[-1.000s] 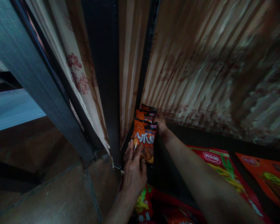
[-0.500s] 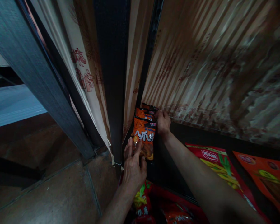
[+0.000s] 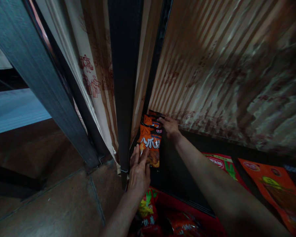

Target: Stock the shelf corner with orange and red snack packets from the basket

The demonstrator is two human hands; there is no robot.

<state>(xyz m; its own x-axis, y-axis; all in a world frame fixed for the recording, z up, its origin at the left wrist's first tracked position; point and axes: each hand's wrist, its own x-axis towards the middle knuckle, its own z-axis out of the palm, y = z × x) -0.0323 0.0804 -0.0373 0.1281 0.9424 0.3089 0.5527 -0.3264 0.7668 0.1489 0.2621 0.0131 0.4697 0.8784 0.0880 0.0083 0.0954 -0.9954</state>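
Orange and black snack packets [image 3: 150, 144] lie overlapped in a row on the dark shelf [image 3: 177, 171], in its corner beside the black post. My left hand [image 3: 139, 169] rests with fingers apart on the lower left part of the front packet. My right hand [image 3: 171, 127] is at the upper right side of the packets, its fingertips touching the ones behind near their top edges. Its fingers are partly spread, and no packet is gripped in it.
A black post [image 3: 125, 85] and a grey metal leg [image 3: 51, 75] stand at the left. Patterned curtain [image 3: 187, 79] hangs behind the shelf. Red packet [image 3: 227, 164] and orange packet [image 3: 273, 187] lie right. More packets [image 3: 149, 207] sit below in front. Tiled floor [image 3: 71, 204] shows lower left.
My right hand has shifted left over the rear packets, its fingers reaching further across them. The front packet has moved slightly left. My left hand stays on its lower left part.
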